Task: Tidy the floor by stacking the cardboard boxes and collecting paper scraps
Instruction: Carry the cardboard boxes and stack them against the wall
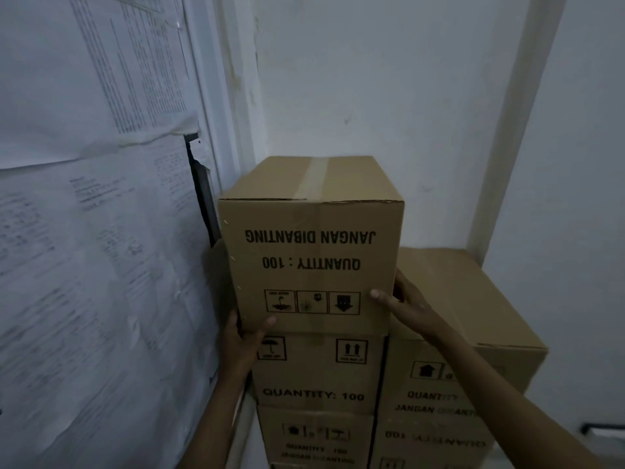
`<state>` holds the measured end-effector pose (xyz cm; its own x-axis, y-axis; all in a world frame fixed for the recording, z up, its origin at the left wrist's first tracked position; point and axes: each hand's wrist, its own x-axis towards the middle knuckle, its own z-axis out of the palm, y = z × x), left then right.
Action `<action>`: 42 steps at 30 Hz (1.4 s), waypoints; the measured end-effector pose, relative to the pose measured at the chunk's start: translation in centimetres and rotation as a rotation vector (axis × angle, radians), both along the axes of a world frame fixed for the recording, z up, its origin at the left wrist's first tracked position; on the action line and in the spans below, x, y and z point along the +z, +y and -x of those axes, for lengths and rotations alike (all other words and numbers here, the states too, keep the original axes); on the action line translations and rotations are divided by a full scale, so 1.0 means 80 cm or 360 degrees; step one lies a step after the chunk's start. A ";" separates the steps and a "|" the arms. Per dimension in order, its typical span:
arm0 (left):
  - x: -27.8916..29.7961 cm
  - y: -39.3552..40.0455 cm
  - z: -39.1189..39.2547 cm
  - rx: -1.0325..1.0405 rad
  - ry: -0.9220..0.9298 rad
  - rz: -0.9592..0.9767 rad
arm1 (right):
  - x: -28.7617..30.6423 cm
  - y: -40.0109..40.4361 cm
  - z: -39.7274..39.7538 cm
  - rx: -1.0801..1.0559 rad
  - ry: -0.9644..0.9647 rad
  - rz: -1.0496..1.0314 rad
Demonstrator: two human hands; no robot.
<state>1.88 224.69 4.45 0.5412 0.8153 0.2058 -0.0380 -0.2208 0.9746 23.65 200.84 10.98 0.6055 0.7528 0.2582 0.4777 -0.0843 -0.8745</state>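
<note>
In the centre of the frame a sealed top cardboard box [313,255] sits on a stack of boxes [318,397], its flaps closed under a strip of tape, so nothing inside it shows. Its front print is upside down and reads "JANGAN DIBANTING" and "QUANTITY : 100" above three handling symbols. The box beneath reads "QUANTITY: 100" the right way up, with umbrella and arrow symbols. To the lower right a second stack [449,377] stands touching the first, its top lower, with "JANGAN" partly readable. The left hand [245,336] grasps the top box's lower left corner, thumb on the front face; the right hand [404,304] grasps its lower right edge, thumb on the front. At the left of the frame, printed paper sheets [84,198] cover a wall just beside the stack. White walls [389,96] close in behind, leaving open room only above the boxes.
</note>
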 end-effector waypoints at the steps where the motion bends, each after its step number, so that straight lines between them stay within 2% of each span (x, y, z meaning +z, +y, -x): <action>1: -0.003 0.003 0.003 -0.0027 0.0004 0.0001 | -0.007 -0.001 0.000 -0.0040 0.0016 0.0005; 3: -0.006 0.011 0.008 -0.0041 0.0018 -0.0012 | -0.024 -0.003 0.004 -0.0077 0.0019 0.0117; 6: -0.013 0.021 0.010 -0.0050 0.0010 -0.0023 | -0.052 -0.003 0.010 -0.0038 -0.0179 0.0304; 15: -0.030 0.010 0.000 0.0044 -0.0081 0.0008 | -0.061 0.004 0.007 -0.0103 -0.0275 0.0250; 20: -0.055 -0.035 0.002 0.0238 -0.0216 0.0110 | -0.080 -0.004 0.028 -0.0346 -0.0232 0.0094; 24: -0.121 -0.076 0.010 0.0416 0.0026 0.0407 | -0.112 -0.037 0.062 -0.0700 -0.0489 0.0058; 28: -0.174 -0.114 0.017 0.0198 0.0305 0.0495 | -0.138 -0.075 0.078 -0.0804 -0.0717 -0.0052; 31: -0.190 -0.144 0.002 -0.0095 0.0492 0.0410 | -0.158 -0.106 0.078 -0.0845 -0.0752 -0.0047; 35: -0.198 -0.189 -0.032 -0.0395 0.0674 0.0375 | -0.181 -0.156 0.078 -0.0859 -0.0620 0.0020; 42: -0.186 -0.292 -0.101 -0.0657 0.0679 0.0321 | -0.210 -0.273 0.056 -0.0966 -0.0447 0.0143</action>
<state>9.99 201.32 -10.46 0.8204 0.5217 -0.2341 0.3207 -0.0808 0.9437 19.15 179.02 -5.79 0.8469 0.3261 0.4200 0.5309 -0.4759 -0.7012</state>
